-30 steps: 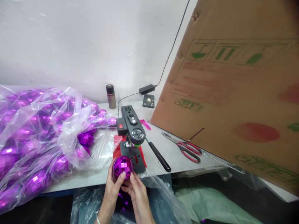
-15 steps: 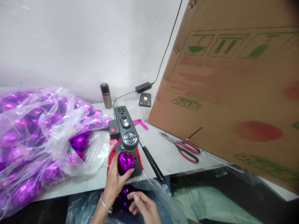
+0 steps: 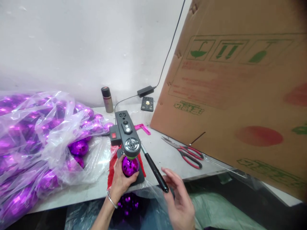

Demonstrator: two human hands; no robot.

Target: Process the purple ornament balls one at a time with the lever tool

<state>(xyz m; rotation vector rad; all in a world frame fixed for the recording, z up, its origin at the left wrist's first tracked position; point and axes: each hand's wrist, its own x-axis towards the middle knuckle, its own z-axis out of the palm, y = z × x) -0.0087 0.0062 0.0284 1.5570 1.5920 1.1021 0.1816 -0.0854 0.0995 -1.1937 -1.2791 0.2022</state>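
My left hand (image 3: 121, 179), with a bracelet at the wrist, grips a shiny purple mirror ball (image 3: 130, 166) between thumb and fingers. The ball sits over the base, right beneath the head of a black press-like device (image 3: 128, 135) with a red switch. A metal lever with a black handle (image 3: 157, 172) slants from the device toward me. My right hand (image 3: 178, 198) is beside the handle's lower end, thumb and fingers apart around it; the fingers do not appear closed on it. Red cloth (image 3: 112, 171) lies under the device.
A clear plastic bag (image 3: 59, 140) full of purple balls covers the table's left side. Red-and-black scissors (image 3: 189, 155) lie right, before a large cardboard box (image 3: 216, 95). A spray can (image 3: 107, 100) and a power adapter (image 3: 145, 91) are behind. More purple balls (image 3: 128, 204) show below the table edge.
My right hand has moved right and up from below the table edge to the lever handle, its fingers spreading. My left hand still holds the ball under the device.
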